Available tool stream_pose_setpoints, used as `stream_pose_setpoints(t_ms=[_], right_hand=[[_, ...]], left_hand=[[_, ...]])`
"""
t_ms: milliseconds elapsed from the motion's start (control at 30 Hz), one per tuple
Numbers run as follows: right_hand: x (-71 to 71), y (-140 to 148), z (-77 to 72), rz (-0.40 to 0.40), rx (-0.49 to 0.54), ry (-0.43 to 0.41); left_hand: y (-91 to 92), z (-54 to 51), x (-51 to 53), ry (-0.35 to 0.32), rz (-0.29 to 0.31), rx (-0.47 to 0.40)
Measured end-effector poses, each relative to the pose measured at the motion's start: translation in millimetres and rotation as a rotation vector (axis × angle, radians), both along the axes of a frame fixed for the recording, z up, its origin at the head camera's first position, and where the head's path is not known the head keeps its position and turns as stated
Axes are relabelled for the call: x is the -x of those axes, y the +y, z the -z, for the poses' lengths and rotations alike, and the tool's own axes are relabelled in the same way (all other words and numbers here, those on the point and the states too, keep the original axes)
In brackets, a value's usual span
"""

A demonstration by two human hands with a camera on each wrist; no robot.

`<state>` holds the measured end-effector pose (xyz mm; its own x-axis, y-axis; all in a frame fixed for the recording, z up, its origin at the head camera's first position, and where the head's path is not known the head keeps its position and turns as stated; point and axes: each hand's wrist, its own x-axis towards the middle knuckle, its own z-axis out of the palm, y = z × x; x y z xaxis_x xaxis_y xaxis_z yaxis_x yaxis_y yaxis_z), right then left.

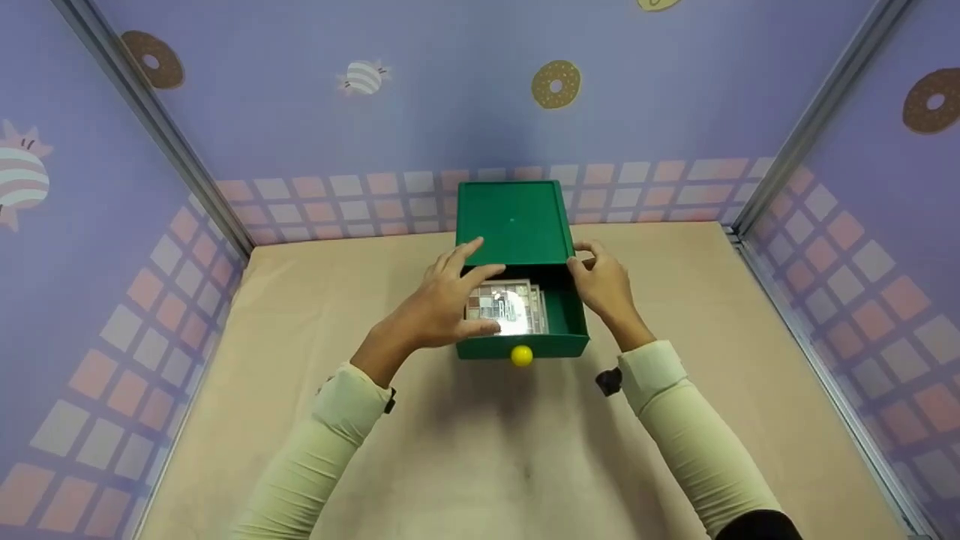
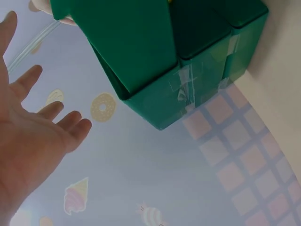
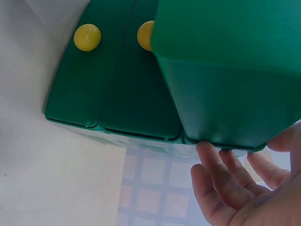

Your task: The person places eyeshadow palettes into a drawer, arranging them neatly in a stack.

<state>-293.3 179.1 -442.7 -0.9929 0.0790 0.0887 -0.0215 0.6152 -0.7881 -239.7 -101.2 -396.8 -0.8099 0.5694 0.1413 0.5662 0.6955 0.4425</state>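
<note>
A green drawer cabinet [image 1: 514,221] stands against the back wall, its top drawer [image 1: 555,346] pulled out toward me. Inside the drawer's left and middle lie eyeshadow palettes [image 1: 486,301], overlapping, with glare on the clear lid of the upper one. My left hand [image 1: 431,304] hovers over the drawer's left side, fingers spread and thumb apart, holding nothing; the left wrist view also shows its fingers loose beside the cabinet. My right hand [image 1: 606,289] grips the cabinet's front right edge, thumb near the top corner and fingertips [image 3: 205,149] against the side.
A yellow ball knob [image 1: 521,355] sticks out from the drawer front. Two lower drawers with yellow knobs [image 3: 87,37] are closed. Beige cloth [image 1: 337,480] covers the table. Patterned purple panels [image 1: 465,90] with metal corner posts [image 1: 817,105] enclose the back and sides.
</note>
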Motion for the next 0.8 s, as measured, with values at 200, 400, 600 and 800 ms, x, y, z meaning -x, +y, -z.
stream_pose_setpoints(t_ms=[200,400,600,800], right_hand=[[0.5,-1,-0.1,-0.002,0.005,-0.009],[0.5,0,0.2,-0.003,0.013,-0.015],[0.2,0,1.0,-0.004,0.013,-0.016],[0.3,0,-0.1,-0.002,0.013,-0.018]], left_hand=[[-0.3,11.6,-16.4,0.166,-0.067,-0.06],[6.9,21.2,-33.9,0.41,-0.134,-0.134],[24.5,35.1,-53.8,0.599,-0.134,-0.147],[43.8,49.8,-69.2,0.582,-0.099,-0.068]])
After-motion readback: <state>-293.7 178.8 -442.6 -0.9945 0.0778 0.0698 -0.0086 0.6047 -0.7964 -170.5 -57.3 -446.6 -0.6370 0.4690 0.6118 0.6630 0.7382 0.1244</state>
